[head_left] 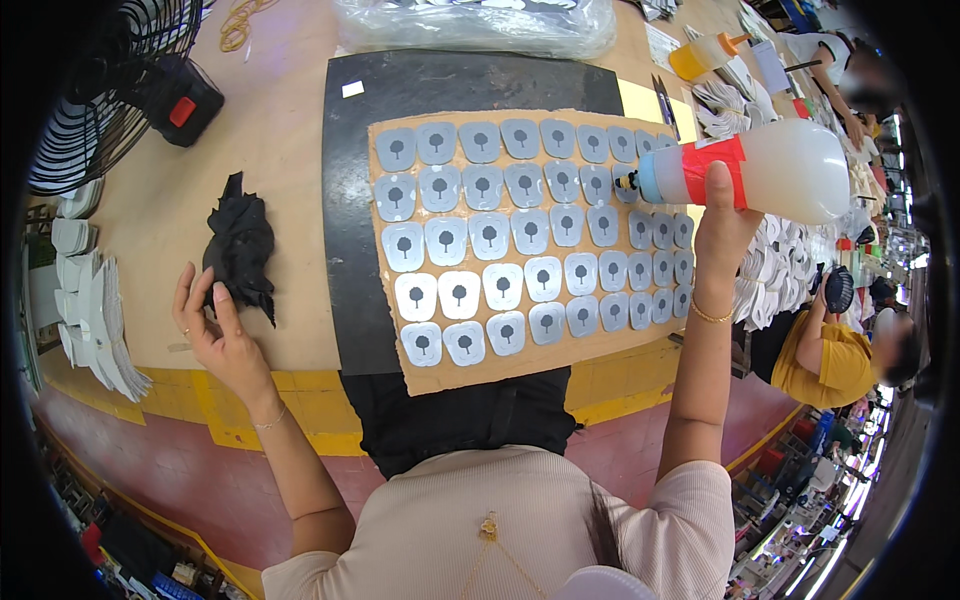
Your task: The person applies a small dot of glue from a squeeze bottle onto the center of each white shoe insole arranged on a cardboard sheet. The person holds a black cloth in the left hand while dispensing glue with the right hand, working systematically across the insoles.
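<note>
My right hand is wrapped round a large squeeze bottle of cloudy whitish liquid, banded with red tape. The bottle is tipped on its side, and its blue cap and dark nozzle point left over a cardboard sheet. Rows of rounded grey patches, each with a dark tree shape, cover the sheet; several look wet or glossy. At the left, my left hand has its fingers apart, the fingertips at the edge of a crumpled black cloth. Whether they touch it, I cannot tell.
Under the cardboard lies a black mat on the brown table. A fan stands at the far left, above stacked white pieces. A plastic bag lies at the back, a yellow bottle back right. Co-workers are at the right.
</note>
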A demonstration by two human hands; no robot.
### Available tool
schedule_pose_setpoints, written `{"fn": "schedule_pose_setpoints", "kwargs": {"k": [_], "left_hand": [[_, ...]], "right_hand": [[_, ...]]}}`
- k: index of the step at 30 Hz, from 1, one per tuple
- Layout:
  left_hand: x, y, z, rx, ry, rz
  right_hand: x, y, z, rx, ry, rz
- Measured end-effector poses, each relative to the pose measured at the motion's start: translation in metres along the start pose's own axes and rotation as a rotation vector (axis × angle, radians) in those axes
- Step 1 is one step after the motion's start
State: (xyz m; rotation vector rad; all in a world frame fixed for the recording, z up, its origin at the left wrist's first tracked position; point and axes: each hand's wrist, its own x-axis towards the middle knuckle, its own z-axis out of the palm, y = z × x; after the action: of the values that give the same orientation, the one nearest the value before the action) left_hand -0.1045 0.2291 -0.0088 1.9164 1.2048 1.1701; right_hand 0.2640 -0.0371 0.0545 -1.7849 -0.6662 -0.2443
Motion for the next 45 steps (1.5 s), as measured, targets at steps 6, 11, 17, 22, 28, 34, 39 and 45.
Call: {"fn": "schedule_pose_setpoints", "kwargs": {"k": [6, 11, 17, 22, 28, 34, 39, 45], "left_hand": [[0.0, -0.003, -0.001, -0.002, -0.002, 0.014], [0.0, -0.004, 0.0, -0.007, -0.002, 0.015], [0.001, -0.002, 0.001, -0.014, 0.002, 0.007], [-0.001, 0.0, -0.003, -0.005, 0.027, -0.015], [0.0, 0.001, 0.002, -0.034, 0.053, -0.059], [0.004, 0.008, 0.013, 0.017, -0.071, -0.023], [0.004, 0.0, 0.008, 0.175, -0.201, 0.147], [0.005, 0.001, 0.012, 0.176, -0.221, 0.064]], "right_hand": [[0.0, -0.005, 0.006, -0.078, -0.019, 0.011], [-0.001, -0.003, 0.007, -0.104, -0.039, 0.017], [0.008, 0.001, -0.005, 0.421, 0.213, 0.115], [0.023, -0.04, -0.031, 0.939, 0.312, 0.252], [0.045, -0.052, -0.09, 1.392, -0.132, 0.081], [0.027, -0.034, -0.084, 0.624, 0.318, 0.066], [0.015, -0.005, -0.061, -0.04, 0.19, -0.018], [0.019, 0.02, -0.057, -0.063, 0.152, 0.053]]}}
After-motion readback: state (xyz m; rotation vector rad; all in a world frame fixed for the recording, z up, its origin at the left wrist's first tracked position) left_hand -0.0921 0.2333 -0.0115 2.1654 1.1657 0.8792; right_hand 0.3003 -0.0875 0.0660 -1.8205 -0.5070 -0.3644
